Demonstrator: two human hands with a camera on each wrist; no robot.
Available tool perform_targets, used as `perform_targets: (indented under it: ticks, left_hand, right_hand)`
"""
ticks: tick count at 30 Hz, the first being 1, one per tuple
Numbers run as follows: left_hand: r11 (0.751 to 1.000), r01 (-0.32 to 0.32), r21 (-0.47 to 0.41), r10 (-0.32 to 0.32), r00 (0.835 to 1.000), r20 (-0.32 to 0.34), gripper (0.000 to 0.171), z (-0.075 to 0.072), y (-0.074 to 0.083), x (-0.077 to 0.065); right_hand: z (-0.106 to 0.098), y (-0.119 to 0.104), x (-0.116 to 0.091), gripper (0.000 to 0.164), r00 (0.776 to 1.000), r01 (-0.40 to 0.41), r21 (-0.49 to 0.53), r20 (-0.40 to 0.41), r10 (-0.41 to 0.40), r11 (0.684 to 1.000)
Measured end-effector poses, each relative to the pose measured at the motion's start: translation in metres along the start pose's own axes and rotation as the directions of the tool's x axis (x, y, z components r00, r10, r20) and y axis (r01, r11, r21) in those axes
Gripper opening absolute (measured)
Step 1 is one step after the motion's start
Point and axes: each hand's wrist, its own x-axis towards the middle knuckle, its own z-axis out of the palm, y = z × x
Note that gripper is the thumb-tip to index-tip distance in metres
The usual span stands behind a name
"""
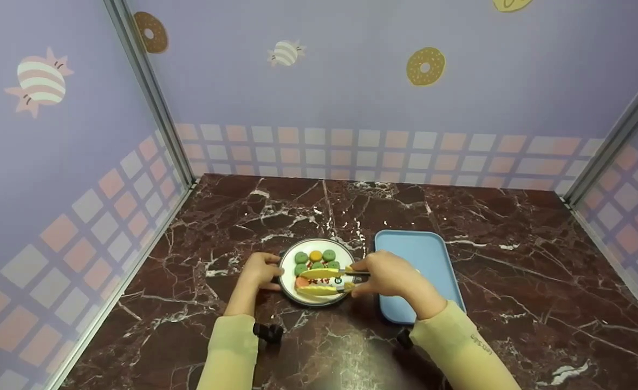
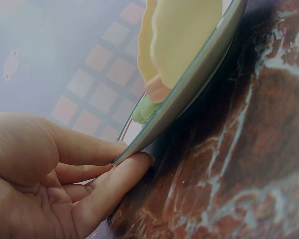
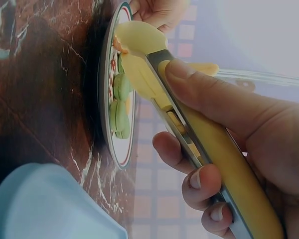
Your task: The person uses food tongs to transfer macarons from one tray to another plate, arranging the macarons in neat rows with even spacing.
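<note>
L hand (image 1: 258,269) steadying plate (image 1: 288,259) rim, R hand (image 1: 386,273) gripping tongs (image 1: 327,280) (tray (image 1: 433,260) alongside)

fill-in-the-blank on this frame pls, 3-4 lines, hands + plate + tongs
1. The right hand grips yellow ____ over the plate.
2. The left hand touches the plate's ____ edge.
3. The tray right of the plate is ____ in colour.
4. Among the green pieces at the plate's far side sits one ____ piece.

Missing words: tongs; left; blue; orange
</note>
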Motion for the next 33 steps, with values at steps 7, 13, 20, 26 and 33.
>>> perform_targets:
  ticks: [7,13,20,26,33]
  left_hand:
    - [1.0,-0.002,-0.003,0.002,1.0,-0.007,0.045,0.0,0.0,-0.001]
    - [1.0,-0.007,-0.002,0.007,1.0,-0.01,0.044,0.0,0.0,-0.001]
    - [1.0,-0.006,0.012,0.007,1.0,-0.016,0.044,0.0,0.0,0.0]
    - [1.0,-0.012,0.021,0.012,1.0,-0.014,0.044,0.0,0.0,0.0]
    - [1.0,-0.01,0.016,0.01,1.0,-0.009,0.044,0.0,0.0,0.0]
  right_hand:
    - [0.002,0.001,0.003,0.024,1.0,0.011,0.022,0.005,-0.011,1.0]
    - [0.001,0.003,0.004,0.025,1.0,0.004,0.032,0.011,-0.004,0.999]
    - [0.001,0.005,0.003,0.031,1.0,-0.012,0.02,0.012,0.012,1.0]
    - [-0.002,0.005,0.0,0.032,1.0,-0.007,0.028,0.008,0.007,1.0]
    - [-0.008,0.007,-0.01,0.041,1.0,-0.028,0.054,-0.007,0.028,0.998]
